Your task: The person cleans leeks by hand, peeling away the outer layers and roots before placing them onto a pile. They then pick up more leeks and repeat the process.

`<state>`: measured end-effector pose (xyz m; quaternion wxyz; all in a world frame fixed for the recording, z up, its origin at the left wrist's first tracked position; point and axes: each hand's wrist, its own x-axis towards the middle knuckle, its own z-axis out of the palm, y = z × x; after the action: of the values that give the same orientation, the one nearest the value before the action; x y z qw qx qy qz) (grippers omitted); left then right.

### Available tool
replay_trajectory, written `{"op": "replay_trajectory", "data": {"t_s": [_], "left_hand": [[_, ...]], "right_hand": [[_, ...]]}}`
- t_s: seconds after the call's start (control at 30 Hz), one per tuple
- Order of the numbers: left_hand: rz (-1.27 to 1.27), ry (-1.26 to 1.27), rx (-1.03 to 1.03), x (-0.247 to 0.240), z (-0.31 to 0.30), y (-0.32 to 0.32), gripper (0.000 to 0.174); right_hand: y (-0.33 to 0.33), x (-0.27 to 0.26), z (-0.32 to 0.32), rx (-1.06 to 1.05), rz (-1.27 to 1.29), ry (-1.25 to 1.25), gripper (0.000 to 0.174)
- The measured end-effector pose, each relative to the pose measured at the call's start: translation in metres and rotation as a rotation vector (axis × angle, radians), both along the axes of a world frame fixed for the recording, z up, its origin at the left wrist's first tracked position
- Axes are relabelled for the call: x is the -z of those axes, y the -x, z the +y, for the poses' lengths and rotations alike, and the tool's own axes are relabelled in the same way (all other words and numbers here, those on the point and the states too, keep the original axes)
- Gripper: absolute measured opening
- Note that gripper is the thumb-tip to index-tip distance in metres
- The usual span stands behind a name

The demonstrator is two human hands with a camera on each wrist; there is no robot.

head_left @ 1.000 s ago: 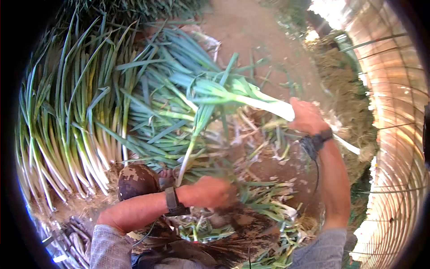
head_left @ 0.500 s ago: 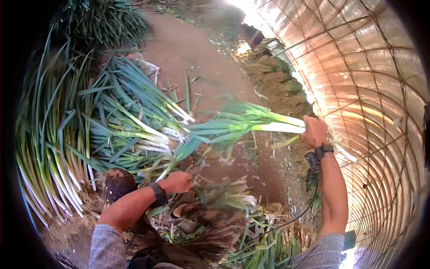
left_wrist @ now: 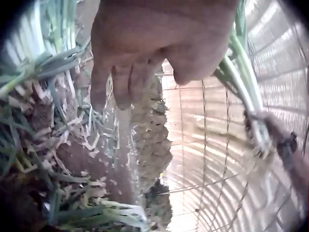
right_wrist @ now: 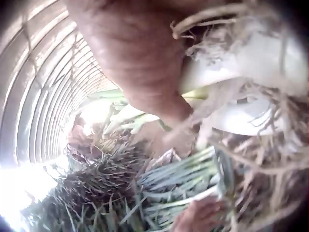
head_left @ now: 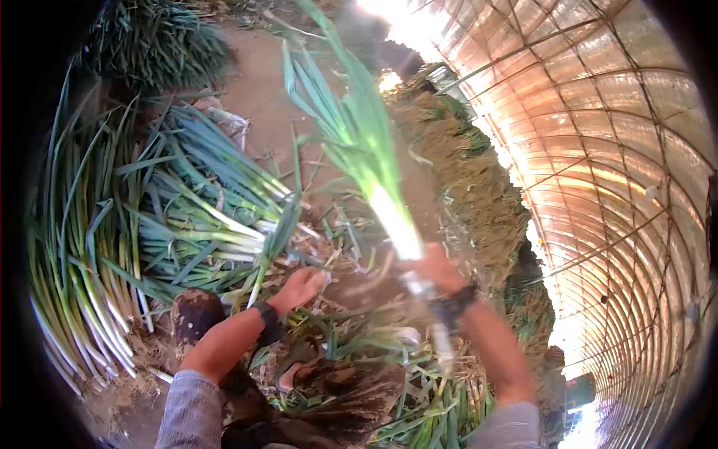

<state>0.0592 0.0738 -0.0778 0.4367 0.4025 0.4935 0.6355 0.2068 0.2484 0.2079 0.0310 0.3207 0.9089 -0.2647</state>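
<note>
My right hand (head_left: pixel 434 269) grips a small bunch of long green onions (head_left: pixel 393 217) around the white stems. Their green leaves fan up and away in the head view, while the root ends point back past my wrist. White bulbs with stringy roots (right_wrist: pixel 260 58) fill the right side of the right wrist view, close beside the gripping hand (right_wrist: pixel 140 58). My left hand (head_left: pixel 299 288) hovers over the ground litter, holding nothing. In the left wrist view that hand (left_wrist: pixel 159 43) has its fingers extended downward, apart from the onions.
A long row of green onions (head_left: pixel 82 277) lies at the left, with a looser pile (head_left: pixel 217 217) next to it. Stripped leaves (head_left: pixel 366 340) litter the ground by my legs. A leafy heap (head_left: pixel 157 49) stands at the back left. The ribbed tunnel wall (head_left: pixel 598 187) curves along the right.
My right hand has come inward and down from the far right with the onions, whose leaves swing from pointing left to pointing up. My left hand's fingers have loosened from a curled pose.
</note>
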Motion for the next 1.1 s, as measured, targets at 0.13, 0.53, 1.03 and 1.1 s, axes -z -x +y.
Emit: {"op": "replay_trajectory", "data": {"t_s": [0.13,0.53,1.03,1.1], "left_hand": [[-0.468,0.064,-0.383,0.046,-0.009,-0.011,0.046],[-1.125,0.224,-0.522,0.093,-0.056,-0.032,0.043],[-0.886,0.207,-0.627,0.081,-0.053,-0.027,0.030],[-0.596,0.266,-0.796,0.100,-0.045,-0.014,0.032]], "right_hand": [[0.024,0.219,-0.113,0.218,0.134,0.413,0.030],[0.009,0.274,-0.139,0.005,-0.240,0.600,0.043],[-0.026,0.246,-0.144,0.081,-0.058,0.888,0.045],[-0.042,0.242,-0.145,0.033,-0.057,0.892,0.043]]}}
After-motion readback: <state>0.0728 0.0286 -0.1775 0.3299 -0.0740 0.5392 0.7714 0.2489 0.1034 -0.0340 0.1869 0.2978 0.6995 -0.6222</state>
